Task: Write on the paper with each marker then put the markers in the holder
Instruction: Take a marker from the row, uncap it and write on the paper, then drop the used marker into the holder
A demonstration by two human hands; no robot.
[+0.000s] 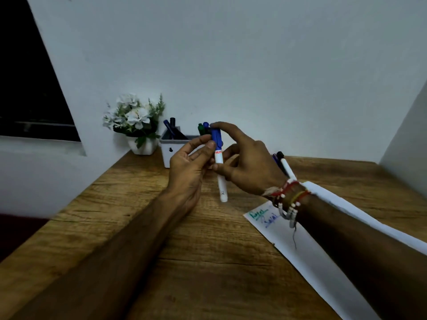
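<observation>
Fingers (209,146) of the left hand (189,165) pinch the blue-capped marker (219,162) just below its cap; the right hand (247,165) curls round it too, index fingertip on the cap top. We log the white barrel near upright, held over the grained wooden table (219,273). At 11 o'clock: square white holder (169,155), partly hidden by the hands, dark markers (172,125) inside. At 10 o'clock, white flowers (132,114) in a white pot. At 4 o'clock, the paper (302,262), green and blue script, under the right forearm. Two more markers (284,166) lie behind the beaded wrist threads (288,199).
</observation>
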